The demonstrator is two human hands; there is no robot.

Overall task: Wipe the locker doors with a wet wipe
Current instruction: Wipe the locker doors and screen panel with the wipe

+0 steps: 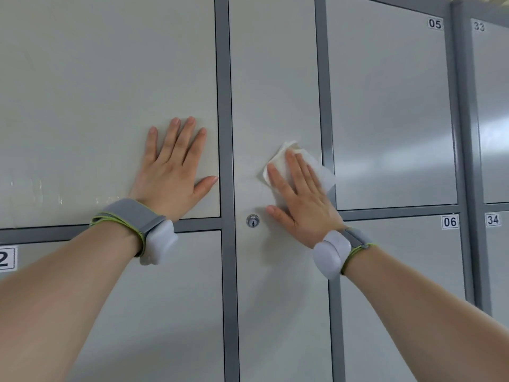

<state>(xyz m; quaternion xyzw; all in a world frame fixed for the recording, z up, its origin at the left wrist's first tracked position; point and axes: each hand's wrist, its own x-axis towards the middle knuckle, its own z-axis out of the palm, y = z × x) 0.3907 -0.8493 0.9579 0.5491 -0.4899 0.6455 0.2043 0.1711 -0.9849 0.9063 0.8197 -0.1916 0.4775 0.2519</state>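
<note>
Two palms flat, unclenched; my right hand (301,199) presses wet wipe (321,175) on door (275,78); I'd sweep evenly toward lock (252,221) beneath it.

The wipe (323,172) is white and crumpled. It lies flat under the right hand's (300,199) fingers, sticking out above and right of them, on the narrow middle door (275,78) – pale grey, shut, its lock (252,221) just left of the thumb. The left door (96,92), same grey, lies under the left hand (173,175).

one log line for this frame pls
phase: wiping | right hand: flat, pressing wet wipe on narrow middle door above keyhole | left hand: flat on left door
</note>
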